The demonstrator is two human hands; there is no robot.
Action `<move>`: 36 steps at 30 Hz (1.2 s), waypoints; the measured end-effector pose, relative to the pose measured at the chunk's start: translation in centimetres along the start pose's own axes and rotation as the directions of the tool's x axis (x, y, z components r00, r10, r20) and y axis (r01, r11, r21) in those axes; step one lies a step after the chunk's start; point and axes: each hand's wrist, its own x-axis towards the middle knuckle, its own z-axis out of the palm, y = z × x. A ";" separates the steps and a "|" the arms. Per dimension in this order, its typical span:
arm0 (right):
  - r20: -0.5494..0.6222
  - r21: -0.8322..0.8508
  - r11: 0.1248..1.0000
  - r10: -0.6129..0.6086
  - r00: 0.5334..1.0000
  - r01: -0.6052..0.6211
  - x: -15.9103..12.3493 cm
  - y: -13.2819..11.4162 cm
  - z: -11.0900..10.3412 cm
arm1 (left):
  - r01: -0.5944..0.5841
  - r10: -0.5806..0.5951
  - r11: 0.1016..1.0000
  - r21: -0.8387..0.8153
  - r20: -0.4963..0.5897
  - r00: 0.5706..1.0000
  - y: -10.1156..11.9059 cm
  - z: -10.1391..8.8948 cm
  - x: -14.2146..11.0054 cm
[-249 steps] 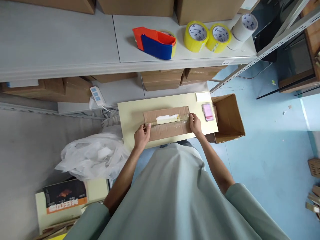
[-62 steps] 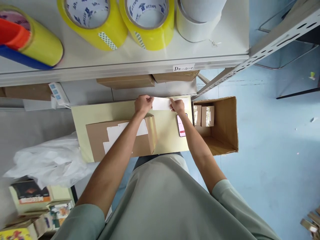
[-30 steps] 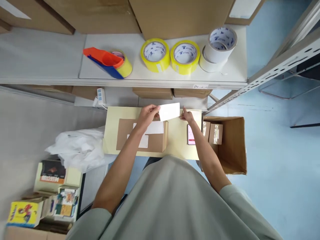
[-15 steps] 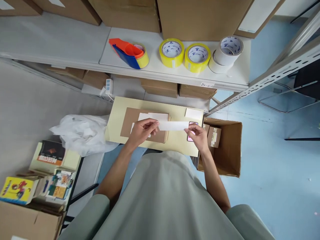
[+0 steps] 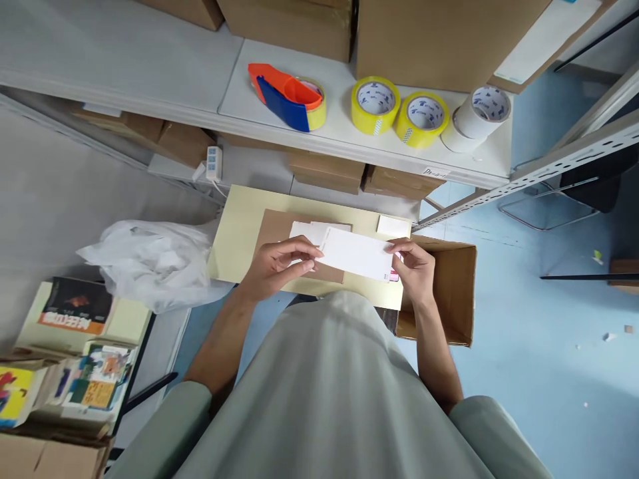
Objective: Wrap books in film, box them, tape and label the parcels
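Note:
A white paper slip [image 5: 355, 254] is stretched level between my two hands, its broad face turned up toward me. My left hand [image 5: 279, 265] pinches its left end between thumb and fingers. At the other end, my right hand [image 5: 413, 266] grips the edge the same way. Below the slip lies a flat brown cardboard piece [image 5: 272, 229] with white papers [image 5: 304, 231] on it, partly covered by my left hand. A phone with a pink screen [image 5: 395, 271] shows only in part behind the slip and my right hand.
The cream tabletop [image 5: 234, 226] carries another white paper [image 5: 393, 226]. An open carton [image 5: 454, 293] stands right of it, a white plastic bag [image 5: 150, 259] left. Tape rolls [image 5: 375, 100] and a tape dispenser [image 5: 284, 100] sit on the shelf [image 5: 234, 113] ahead.
The slip has tilted from nearly edge-on to showing its wide face. Both hands still hold its ends, slightly farther apart. The camera view has shifted a little.

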 end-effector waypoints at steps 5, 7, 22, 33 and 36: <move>-0.017 -0.053 0.998 -0.034 0.999 0.033 0.0 -1.9 4.0 | -0.001 0.002 0.999 -0.050 0.021 1.000 -0.3 -4.1 -0.5; -0.028 -0.087 0.996 -0.030 0.999 0.028 -0.1 -2.6 5.9 | -0.001 0.003 0.998 -0.066 0.034 0.999 -0.7 -6.1 -0.9; -0.110 -0.218 0.962 0.143 0.984 -0.164 -0.9 -8.1 19.0 | -0.126 0.140 0.988 -0.092 0.169 0.975 -4.2 -19.5 -2.5; -0.125 -0.278 0.941 0.165 0.978 -0.194 -0.5 -9.9 24.6 | -0.216 0.235 0.970 -0.111 0.200 0.951 -4.6 -25.0 -3.2; -0.123 -0.280 0.941 0.162 0.979 -0.191 -0.4 -10.2 25.5 | -0.226 0.247 0.966 -0.123 0.197 0.949 -4.8 -25.6 -3.6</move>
